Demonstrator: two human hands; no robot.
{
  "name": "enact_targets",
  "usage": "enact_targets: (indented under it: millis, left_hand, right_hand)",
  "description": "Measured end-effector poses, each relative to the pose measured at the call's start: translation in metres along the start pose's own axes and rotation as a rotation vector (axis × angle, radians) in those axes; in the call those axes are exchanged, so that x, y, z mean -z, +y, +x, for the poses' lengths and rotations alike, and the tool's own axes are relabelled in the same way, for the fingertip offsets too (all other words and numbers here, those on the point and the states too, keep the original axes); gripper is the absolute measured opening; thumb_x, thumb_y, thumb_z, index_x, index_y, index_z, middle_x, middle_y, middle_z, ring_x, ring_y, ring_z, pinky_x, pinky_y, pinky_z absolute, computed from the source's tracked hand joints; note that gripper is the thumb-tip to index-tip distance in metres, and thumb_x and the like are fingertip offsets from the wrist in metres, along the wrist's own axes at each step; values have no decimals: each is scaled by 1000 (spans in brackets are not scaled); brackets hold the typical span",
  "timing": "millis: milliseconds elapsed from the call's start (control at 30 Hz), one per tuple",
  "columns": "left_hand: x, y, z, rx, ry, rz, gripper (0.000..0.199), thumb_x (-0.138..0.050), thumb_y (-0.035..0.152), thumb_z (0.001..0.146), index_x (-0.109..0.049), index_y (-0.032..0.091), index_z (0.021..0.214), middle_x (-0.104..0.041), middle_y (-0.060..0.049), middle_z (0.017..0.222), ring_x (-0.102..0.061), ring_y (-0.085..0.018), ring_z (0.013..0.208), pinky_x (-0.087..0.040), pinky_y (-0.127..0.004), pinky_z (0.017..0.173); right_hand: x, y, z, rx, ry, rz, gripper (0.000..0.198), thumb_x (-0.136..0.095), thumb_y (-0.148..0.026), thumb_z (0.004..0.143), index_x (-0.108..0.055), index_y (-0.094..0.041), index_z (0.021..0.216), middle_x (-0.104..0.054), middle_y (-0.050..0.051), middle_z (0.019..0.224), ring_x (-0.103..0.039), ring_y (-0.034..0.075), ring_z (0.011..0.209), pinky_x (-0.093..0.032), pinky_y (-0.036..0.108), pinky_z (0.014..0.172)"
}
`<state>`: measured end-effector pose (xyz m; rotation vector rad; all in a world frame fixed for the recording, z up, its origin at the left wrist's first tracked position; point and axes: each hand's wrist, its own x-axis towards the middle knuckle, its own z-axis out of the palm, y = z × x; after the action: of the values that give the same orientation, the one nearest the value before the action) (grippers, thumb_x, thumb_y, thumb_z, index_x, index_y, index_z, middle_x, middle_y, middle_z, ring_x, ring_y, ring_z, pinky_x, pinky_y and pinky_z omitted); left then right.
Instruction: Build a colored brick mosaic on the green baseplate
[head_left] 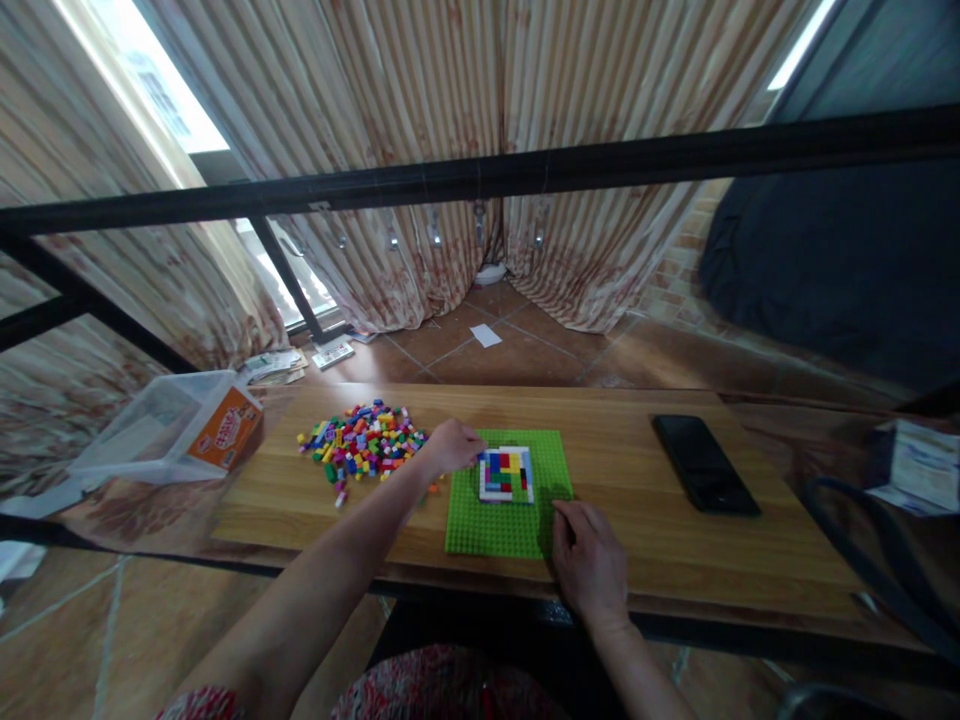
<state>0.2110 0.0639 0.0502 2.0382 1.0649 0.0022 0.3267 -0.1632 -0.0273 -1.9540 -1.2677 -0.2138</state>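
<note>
A green studded baseplate (499,535) lies on the wooden table. On its upper middle sits a low square build of toy bricks (508,475), with a mostly white border around red, blue, yellow and green pieces. My left hand (454,447) reaches in from the left, its fingers pinched at the build's upper left corner. Whatever lies between those fingertips is too small to make out. At the baseplate's right edge, my right hand (592,560) is curled, thumb and forefinger against the edge. A heap of loose toy bricks (367,440) in many colours spreads left of the baseplate.
A black phone (705,465) lies on the table's right part (637,420). Past the left end stands a clear plastic box (161,425) with an orange label. A dark metal bar (450,180) crosses behind the table, before striped curtains (420,90).
</note>
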Motion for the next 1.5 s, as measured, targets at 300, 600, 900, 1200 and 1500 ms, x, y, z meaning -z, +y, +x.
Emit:
enact_targets:
  millis: [300, 600, 900, 1200, 1500]
  left_hand:
    - [-3, -2, 1, -12, -35, -38, 25, -54, 28, 77, -67, 16, 60, -57, 4, 48, -53, -9, 49, -42, -18, 51]
    - [-9, -7, -2, -10, 28, -74, 24, -58, 31, 77, -71, 16, 63, -57, 4, 47, -50, -8, 47, -39, -18, 49]
    - [-18, -18, 0, -46, 67, -124, 25, -56, 31, 78, -75, 14, 80, -57, 4, 49, -48, -8, 47, -37, -18, 49]
    - [-25, -12, -12, -101, 205, -93, 23, -54, 25, 78, -74, 16, 73, -63, 2, 57, -54, -12, 59, -37, -20, 56]
    - [-25, -14, -42, -138, 424, -202, 33, -40, 24, 87, -65, 15, 67, -55, 2, 56, -50, -12, 57, -35, -22, 57]
  right_hand:
    - [-1, 2, -2, -14, -1, -12, 26, -42, -27, 96, -67, -19, 100, -67, 9, 94, -61, 20, 90, -50, 34, 81]
    - [-1, 4, -1, 2, -3, -24, 27, -42, -27, 96, -67, -19, 100, -67, 10, 92, -62, 21, 89, -50, 34, 80]
    - [0, 2, -1, 1, -7, -56, 26, -43, -27, 96, -67, -17, 99, -67, 10, 93, -61, 21, 89, -49, 34, 81]
    - [-4, 6, -3, -11, -21, -54, 30, -42, -31, 97, -67, -16, 100, -67, 11, 93, -61, 22, 89, -49, 36, 81]
    - [-6, 11, -3, 47, -20, -63, 36, -37, -37, 98, -67, -16, 99, -67, 11, 93, -61, 23, 89, -48, 36, 82]
